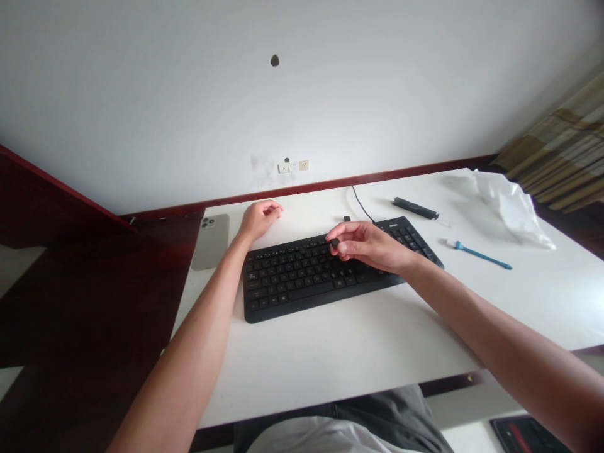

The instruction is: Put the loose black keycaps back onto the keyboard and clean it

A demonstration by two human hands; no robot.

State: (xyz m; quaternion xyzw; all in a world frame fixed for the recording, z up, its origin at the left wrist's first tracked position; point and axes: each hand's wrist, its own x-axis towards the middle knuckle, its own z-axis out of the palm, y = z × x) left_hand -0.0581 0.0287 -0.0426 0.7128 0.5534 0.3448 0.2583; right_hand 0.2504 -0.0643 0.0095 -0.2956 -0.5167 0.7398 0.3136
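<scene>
A black keyboard (311, 289) lies at a slant on the white table. Over its right-centre part, my right hand (365, 245) pinches a small black keycap (335, 243) between thumb and fingers. Some keys beneath that hand are hidden. My left hand (259, 220) rests on the table just past the keyboard's far left corner, fingers loosely curled, holding nothing that I can see. Another small black piece, looking like a keycap (347, 218), sits on the table behind the keyboard.
A phone (211, 242) lies face down at the left edge. To the right are a black elongated object (415, 208), a blue-handled brush (484, 255) and a crumpled white plastic bag (507, 201). The keyboard's cable (362, 204) runs over the back edge, toward the wall.
</scene>
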